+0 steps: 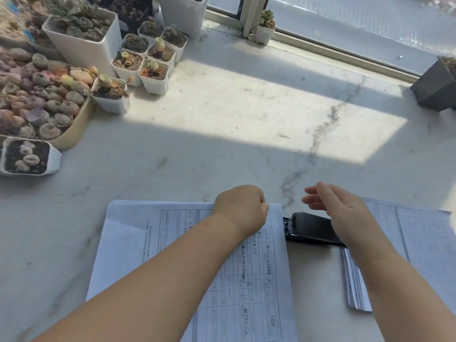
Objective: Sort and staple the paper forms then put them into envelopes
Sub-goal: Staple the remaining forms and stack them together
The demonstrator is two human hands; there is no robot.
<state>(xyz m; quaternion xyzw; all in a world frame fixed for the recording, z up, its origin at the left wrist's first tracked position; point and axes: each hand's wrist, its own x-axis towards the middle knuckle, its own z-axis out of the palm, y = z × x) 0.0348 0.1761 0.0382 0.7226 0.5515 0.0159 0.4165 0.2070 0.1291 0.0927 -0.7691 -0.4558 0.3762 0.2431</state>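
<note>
A person works at a white marble sill point(222, 149) crossed by a band of sunlight, seen from above over both bare forearms. The forms point(153, 243), printed sheets ruled into tables and filled in with dark handwriting, lie flat on the sill at the near edge, their upper right corner just beside the stapler point(312, 228); at least one more sheet shows beneath the top one along the left and far edges. The left hand point(243, 208) rests on that upper right corner with fingers curled under, apparently pinching the edge of the forms, though the fingertips are hidden by the back of the hand. A second stack point(419, 243) of similar ruled sheets lies to the right of the stapler, fanned at its near left side and partly covered by the right forearm. The stapler, black and lying flat on the sill, sits between the two lots of paper with its nose pointing toward the forms. The right hand point(345, 211) hovers over the stapler's rear half, fingers straight and loosely spread, holding nothing. Far left of the stapler, white pots point(148, 67) of succulents cluster by a wide planter point(76, 124); a dark pot point(435, 88) stands far right near the window frame point(320, 45).
</note>
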